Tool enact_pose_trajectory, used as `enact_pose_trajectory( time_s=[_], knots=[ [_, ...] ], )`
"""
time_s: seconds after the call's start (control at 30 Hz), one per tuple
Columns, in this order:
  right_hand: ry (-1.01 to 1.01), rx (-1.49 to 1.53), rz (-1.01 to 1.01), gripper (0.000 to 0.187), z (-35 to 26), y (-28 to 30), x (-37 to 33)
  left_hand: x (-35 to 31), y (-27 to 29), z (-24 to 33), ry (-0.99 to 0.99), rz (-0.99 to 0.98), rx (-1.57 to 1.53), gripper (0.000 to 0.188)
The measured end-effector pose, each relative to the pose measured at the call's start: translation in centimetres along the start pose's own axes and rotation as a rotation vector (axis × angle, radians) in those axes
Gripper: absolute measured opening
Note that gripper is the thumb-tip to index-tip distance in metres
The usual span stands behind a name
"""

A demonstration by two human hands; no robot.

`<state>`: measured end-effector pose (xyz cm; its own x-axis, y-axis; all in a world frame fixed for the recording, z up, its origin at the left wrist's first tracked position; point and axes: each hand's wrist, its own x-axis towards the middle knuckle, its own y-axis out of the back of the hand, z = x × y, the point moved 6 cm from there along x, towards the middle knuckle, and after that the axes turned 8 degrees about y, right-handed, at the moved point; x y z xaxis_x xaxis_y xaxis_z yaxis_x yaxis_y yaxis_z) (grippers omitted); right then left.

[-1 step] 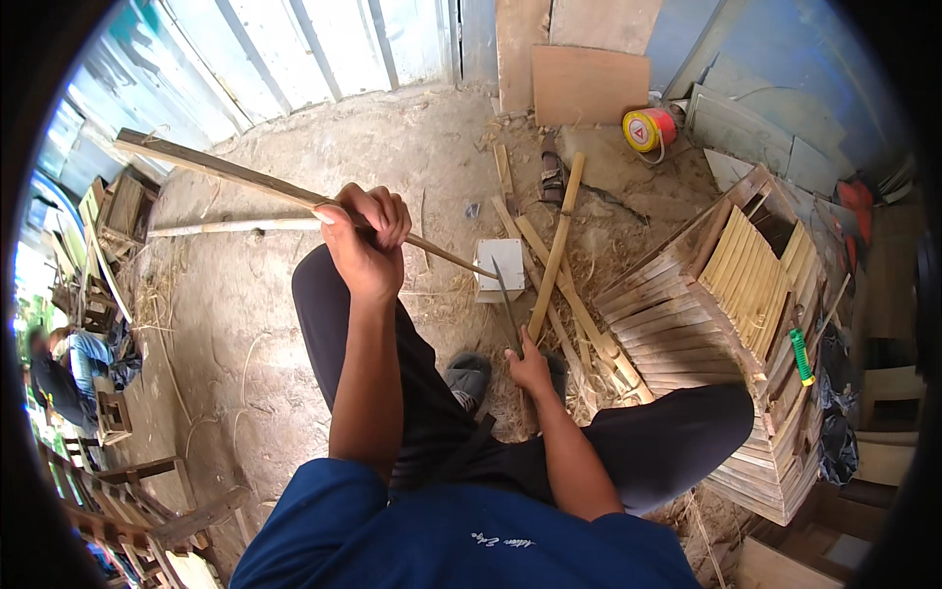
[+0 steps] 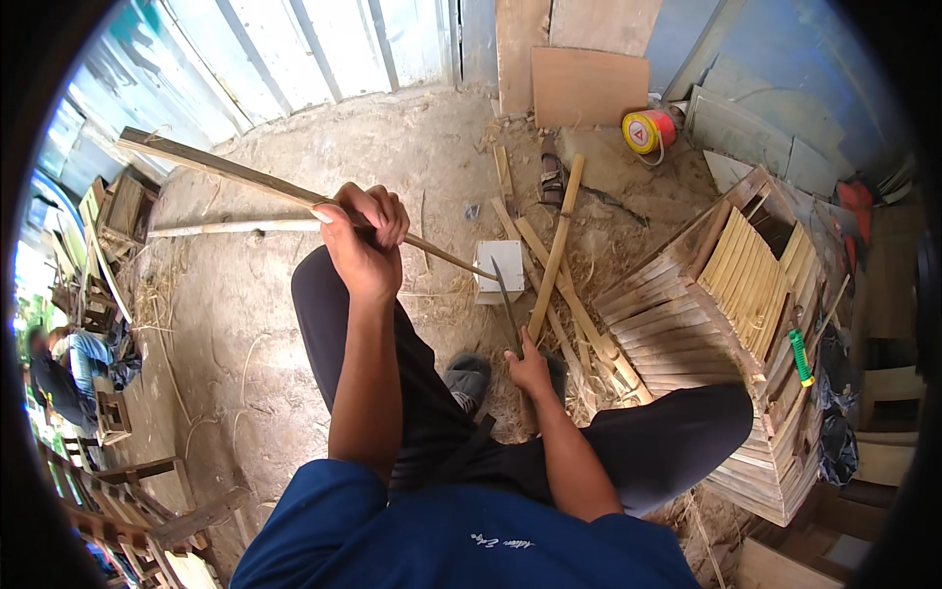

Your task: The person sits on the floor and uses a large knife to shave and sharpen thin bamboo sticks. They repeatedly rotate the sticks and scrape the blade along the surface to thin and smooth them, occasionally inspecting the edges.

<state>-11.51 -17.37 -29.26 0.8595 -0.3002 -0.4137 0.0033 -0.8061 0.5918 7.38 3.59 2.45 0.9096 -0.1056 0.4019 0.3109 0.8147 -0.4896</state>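
Note:
My left hand [image 2: 369, 240] is wrapped round a long bamboo strip [image 2: 231, 175], held aslant with its broad end up to the left. The narrow lower end reaches the top of a small white box [image 2: 502, 257] on the ground. In my right hand [image 2: 529, 367], low between my knees, is a knife with a thin dark blade [image 2: 504, 299]. The blade points away from me, and its tip is close to the strip's end over the box; whether they touch I cannot tell. My fingers hide the knife's handle.
Bamboo pieces [image 2: 557, 250] lie crossed right of the box. A slatted bamboo structure [image 2: 677, 329] stands at my right, with a green-handled tool [image 2: 801, 357] on it. Farther back are a red and yellow bucket [image 2: 648, 132] and leaning boards [image 2: 589, 86]. A person [image 2: 64, 378] sits far left.

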Motion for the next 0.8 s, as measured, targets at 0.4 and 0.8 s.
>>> enact_pose_trajectory(
  time_s=[0.4,0.8],
  knots=[
    [0.151,0.092,0.488,0.056,0.6,1.4,3.1,0.3,2.1,2.4,-0.042,0.301,-0.038,0.056],
    [0.083,1.423,0.175,0.043,-5.7,5.2,3.9,-1.4,6.7,9.4,-0.182,0.601,-0.192,0.060]
  ],
)
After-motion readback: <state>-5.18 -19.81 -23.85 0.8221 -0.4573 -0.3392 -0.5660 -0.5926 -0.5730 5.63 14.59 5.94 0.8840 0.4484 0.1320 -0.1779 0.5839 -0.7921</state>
